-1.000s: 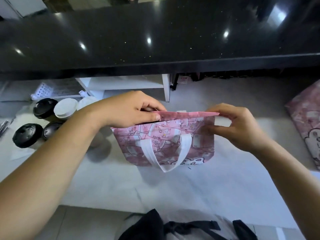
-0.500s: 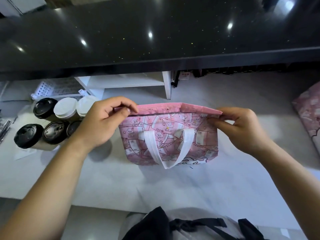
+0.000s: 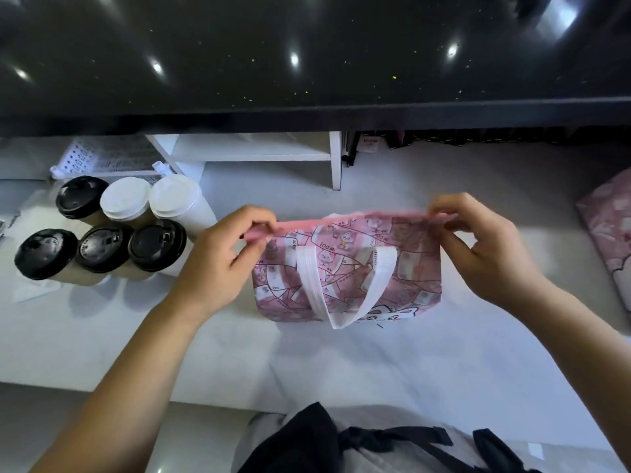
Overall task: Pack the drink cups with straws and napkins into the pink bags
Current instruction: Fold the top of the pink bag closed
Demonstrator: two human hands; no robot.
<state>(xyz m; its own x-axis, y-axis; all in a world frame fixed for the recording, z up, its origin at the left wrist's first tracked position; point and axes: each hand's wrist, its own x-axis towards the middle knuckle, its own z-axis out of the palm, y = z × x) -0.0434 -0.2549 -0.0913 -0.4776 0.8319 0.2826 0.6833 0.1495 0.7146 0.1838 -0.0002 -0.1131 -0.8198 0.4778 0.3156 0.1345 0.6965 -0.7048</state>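
Note:
A pink printed bag [image 3: 345,268] with white handles stands on the white counter [image 3: 341,356] in the middle. My left hand [image 3: 218,264] pinches the left end of its top rim. At the right end of the rim, my right hand [image 3: 485,254] pinches it too, and the rim is stretched straight between them. Several lidded drink cups [image 3: 112,230] stand in two rows at the left, some with black lids, some with white. A napkin [image 3: 30,288] lies under the front cups. Straws are not clearly visible.
A second pink bag [image 3: 611,233] lies at the right edge. A white shelf unit [image 3: 259,155] stands at the back under a black overhanging countertop [image 3: 307,63]. A white perforated tray [image 3: 102,158] sits behind the cups.
My left hand slid from the middle of the rim to its left end, uncovering the cups. The bag's rim is now pulled taut and narrow between both hands.

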